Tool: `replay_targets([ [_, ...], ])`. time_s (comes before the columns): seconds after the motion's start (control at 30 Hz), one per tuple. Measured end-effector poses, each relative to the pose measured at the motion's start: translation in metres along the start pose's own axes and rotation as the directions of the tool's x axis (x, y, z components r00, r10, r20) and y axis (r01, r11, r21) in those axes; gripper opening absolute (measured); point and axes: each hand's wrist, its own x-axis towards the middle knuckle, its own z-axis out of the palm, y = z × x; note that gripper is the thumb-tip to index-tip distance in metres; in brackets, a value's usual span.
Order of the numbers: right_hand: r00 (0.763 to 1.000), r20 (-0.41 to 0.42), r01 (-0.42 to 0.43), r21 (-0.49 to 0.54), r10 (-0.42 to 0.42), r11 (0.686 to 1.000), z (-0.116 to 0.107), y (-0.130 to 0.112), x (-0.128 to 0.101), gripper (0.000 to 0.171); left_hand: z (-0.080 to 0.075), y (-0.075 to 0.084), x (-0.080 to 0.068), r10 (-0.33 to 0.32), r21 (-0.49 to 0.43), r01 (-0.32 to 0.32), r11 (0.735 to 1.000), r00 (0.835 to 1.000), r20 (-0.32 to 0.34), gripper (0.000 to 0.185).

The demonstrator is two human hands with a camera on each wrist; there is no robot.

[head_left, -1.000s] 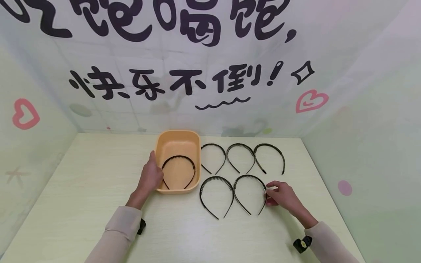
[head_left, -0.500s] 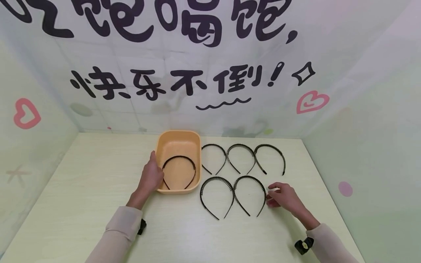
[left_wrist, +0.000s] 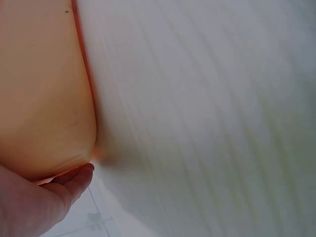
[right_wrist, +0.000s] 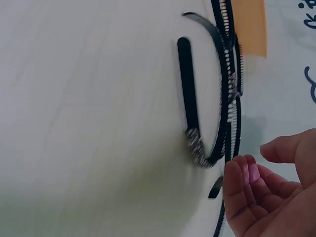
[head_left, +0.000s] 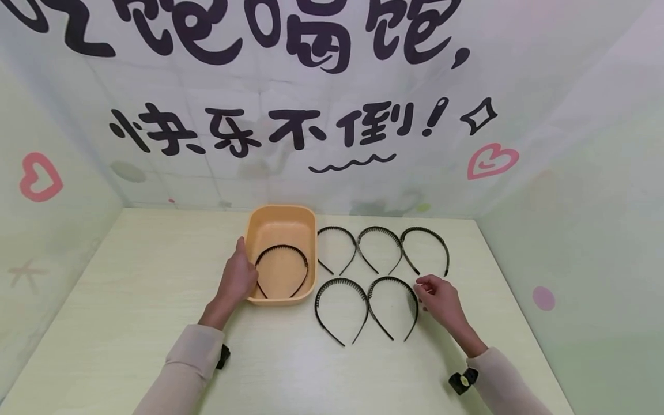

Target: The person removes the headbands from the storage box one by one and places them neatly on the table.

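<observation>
An orange plastic box [head_left: 280, 226] stands near the back wall, left of the table's middle, with one black toothed headband [head_left: 283, 246] lying in it. My left hand [head_left: 238, 278] grips the box's left side, thumb along the rim; in the left wrist view its fingers press the box wall. The right hand [head_left: 440, 300] hovers just right of the front-right black headband [head_left: 417, 311], fingers loosely bent and holding nothing. In the right wrist view that hand [right_wrist: 269, 192] has a gap between thumb and fingers, and a headband with a glittery section [right_wrist: 195, 148] lies beside it.
Three black headbands make a back row right of the box: left [head_left: 355, 245], middle [head_left: 380, 228] and right [head_left: 424, 229]. In the front row, another headband [head_left: 341, 280] lies left of the one by my right hand. Walls surround the table [head_left: 311, 380] at back and sides.
My right hand has come off the front-right headband's right side, then shifted slightly up and left. The left hand and the box have stayed put.
</observation>
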Motion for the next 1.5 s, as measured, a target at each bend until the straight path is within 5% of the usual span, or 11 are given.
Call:
replay_targets([
  [0.2, 1.0, 0.023, 0.014, 0.146, -0.018, 0.989, 0.022, -0.026, 0.007, 0.023, -0.001, -0.001, -0.001, -0.012, -0.001, 0.012, 1.0, 1.0, 0.002, 0.07],
  [0.6, 0.979, 0.138, 0.084, 0.386, -0.148, 0.919, 0.075, -0.098, 0.016, 0.025, -0.001, 0.001, 0.0, -0.002, -0.007, 0.002, 1.0, 1.0, 0.0, 0.071],
  [1.1, 0.942, 0.295, -0.025, 0.539, -0.162, 0.842, 0.111, -0.149, 0.027, 0.032, -0.001, -0.001, 0.001, -0.007, 0.001, 0.007, 1.0, 1.0, 0.009, 0.071],
  [1.33, 0.865, 0.472, -0.166, 0.592, -0.172, 0.788, 0.12, -0.164, 0.028, 0.046, 0.0, -0.001, 0.002, -0.011, 0.0, 0.011, 1.0, 1.0, 0.011, 0.071],
  [1.5, 0.825, 0.549, -0.25, 0.569, -0.135, 0.783, 0.125, -0.179, 0.024, 0.06, 0.0, -0.001, 0.002, -0.004, 0.004, 0.004, 1.0, 1.0, 0.008, 0.07],
])
